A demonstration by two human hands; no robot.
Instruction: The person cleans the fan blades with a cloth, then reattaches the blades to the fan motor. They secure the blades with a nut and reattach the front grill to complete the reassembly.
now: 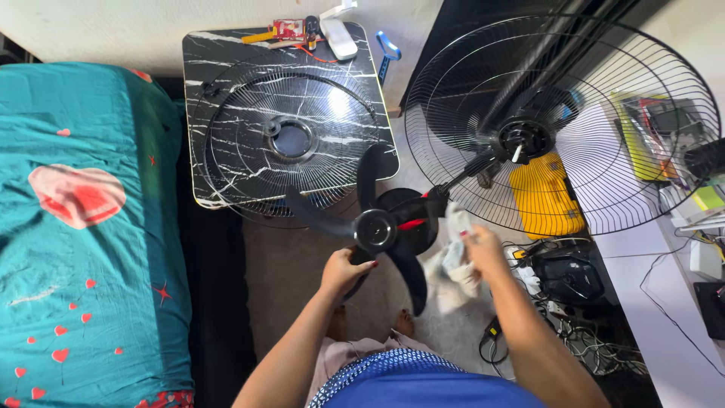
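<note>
My left hand grips a black fan blade by one of its lower vanes, holding it up in front of me. In my right hand is a white cloth, pressed against the right side of the blade. Just beyond, the fan's rear wire guard stands tilted with the motor hub at its centre. The detached front wire guard lies flat on a small black marble-patterned table.
A bed with a teal cover with red hearts fills the left. Small tools and a white device lie at the table's far edge. A yellow object, cables and a black box clutter the floor at right.
</note>
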